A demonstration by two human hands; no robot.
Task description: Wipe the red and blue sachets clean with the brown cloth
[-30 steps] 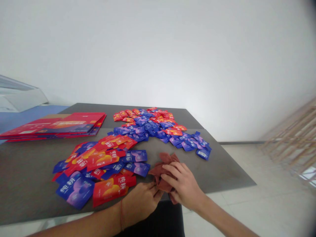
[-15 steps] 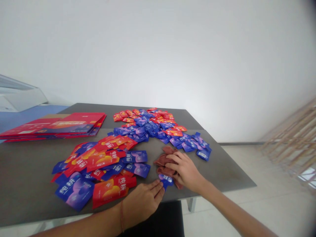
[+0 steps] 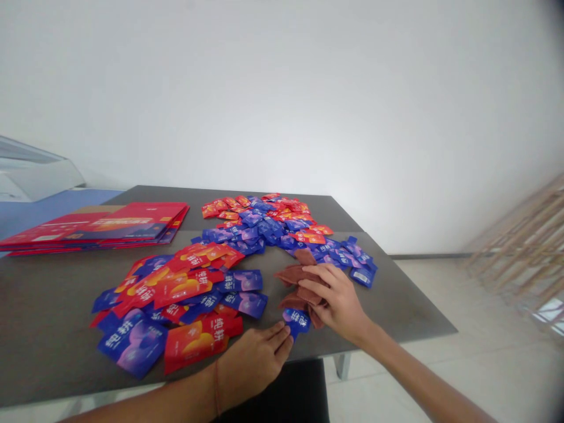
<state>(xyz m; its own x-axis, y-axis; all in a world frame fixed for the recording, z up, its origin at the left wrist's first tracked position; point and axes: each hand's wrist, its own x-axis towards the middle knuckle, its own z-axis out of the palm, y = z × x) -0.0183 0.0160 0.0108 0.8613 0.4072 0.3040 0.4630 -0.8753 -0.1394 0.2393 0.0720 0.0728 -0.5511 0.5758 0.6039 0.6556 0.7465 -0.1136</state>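
Note:
My right hand (image 3: 338, 302) sits on a crumpled reddish-brown cloth (image 3: 298, 283), its fingers gripping the folds. Just below the cloth lies a small blue sachet (image 3: 296, 322), close to the fingertips of my left hand (image 3: 254, 361). That hand rests flat on the table's near edge, holding nothing, with its fingers spread slightly. A loose heap of red and blue foil sachets (image 3: 176, 294) lies to its left, and a red sachet (image 3: 198, 343) lies beside its fingers. A red bracelet or thread circles my left wrist (image 3: 216, 388).
A second sachet heap (image 3: 264, 226) covers the far table. Flat red printed cartons (image 3: 99, 226) are stacked at the back left on the grey table (image 3: 53, 305). A wooden rack (image 3: 520, 247) stands at right, and a dark seat (image 3: 273, 393) is below the near edge.
The cloth has moved farther across the table with my right hand, uncovering the blue sachet. My left hand has opened flat and drawn slightly back from the cloth.

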